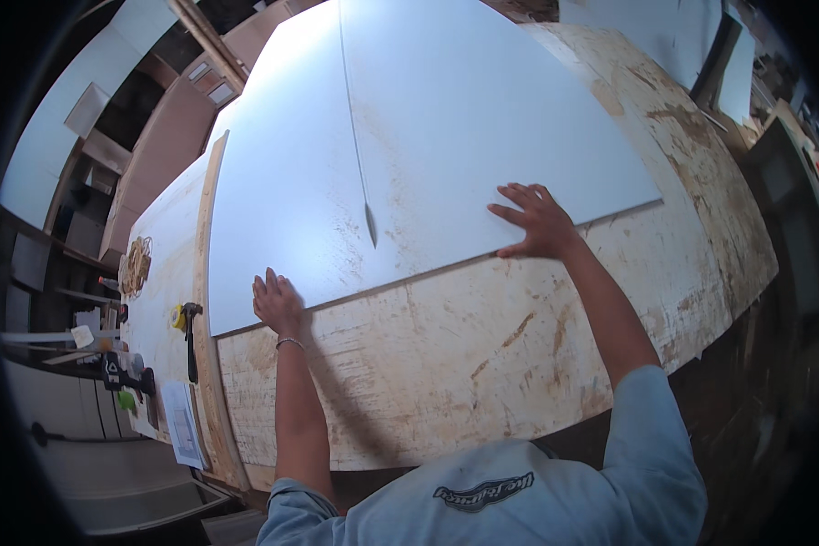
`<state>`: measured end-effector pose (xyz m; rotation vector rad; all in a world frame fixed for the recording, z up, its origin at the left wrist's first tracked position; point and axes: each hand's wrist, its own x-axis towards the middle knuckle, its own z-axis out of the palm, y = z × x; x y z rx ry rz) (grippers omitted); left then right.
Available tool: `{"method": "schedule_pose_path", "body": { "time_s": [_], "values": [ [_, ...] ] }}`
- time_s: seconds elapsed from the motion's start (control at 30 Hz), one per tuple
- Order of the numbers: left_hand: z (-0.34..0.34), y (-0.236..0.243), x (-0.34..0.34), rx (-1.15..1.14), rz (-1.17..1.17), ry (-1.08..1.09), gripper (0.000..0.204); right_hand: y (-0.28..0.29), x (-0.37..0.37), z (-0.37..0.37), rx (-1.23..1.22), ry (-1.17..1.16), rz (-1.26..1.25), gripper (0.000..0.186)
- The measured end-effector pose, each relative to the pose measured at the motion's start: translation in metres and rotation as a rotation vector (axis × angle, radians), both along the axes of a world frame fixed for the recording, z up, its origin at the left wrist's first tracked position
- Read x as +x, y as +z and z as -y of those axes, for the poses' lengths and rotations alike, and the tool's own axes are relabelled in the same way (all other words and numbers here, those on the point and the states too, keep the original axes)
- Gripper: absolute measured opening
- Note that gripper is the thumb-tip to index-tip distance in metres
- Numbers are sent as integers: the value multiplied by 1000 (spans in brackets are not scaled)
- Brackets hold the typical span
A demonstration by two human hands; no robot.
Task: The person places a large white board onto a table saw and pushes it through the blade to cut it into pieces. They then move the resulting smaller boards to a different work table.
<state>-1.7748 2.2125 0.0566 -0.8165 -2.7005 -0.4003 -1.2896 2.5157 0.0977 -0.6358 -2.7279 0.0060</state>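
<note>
While a scuffed, pale wooden desk stretches across the frame, a broad, smooth white panel lies flat on it, from the top edge to the centre. A long, narrow wooden strip runs along the panel's left side. Right of centre, the right grip rests on the panel near its lower edge, fingers splayed; lower left, the left grip rests there likewise, fingers extended.

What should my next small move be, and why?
Probably ease the white panel straight forward, left hand and right hand either side of the slit: it ends at a dark sliver short of the near edge, and the panel's left edge runs along the wooden strip.
</note>
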Motion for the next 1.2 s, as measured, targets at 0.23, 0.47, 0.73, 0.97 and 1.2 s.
{"method": "schedule_pose_path", "body": {
  "time_s": [0.23,0.47,0.73,0.97,1.2],
  "values": [
    [-26,-3,-27,4,-27,-6,50,-1,-18,-24,-24,-48,38,93],
    [-46,-10,-46,-62,-104,-5,49,4,-27,-35,-39,-122,44,91],
    [-59,-6,-51,-10,-82,-14,49,4,-39,-45,-77,-167,121,92],
    [-68,5,-49,11,-63,-20,50,17,-42,-54,-117,-179,165,95],
    [-92,8,-68,102,-45,-2,50,99,-57,-34,47,-228,40,71]
  ]
}}
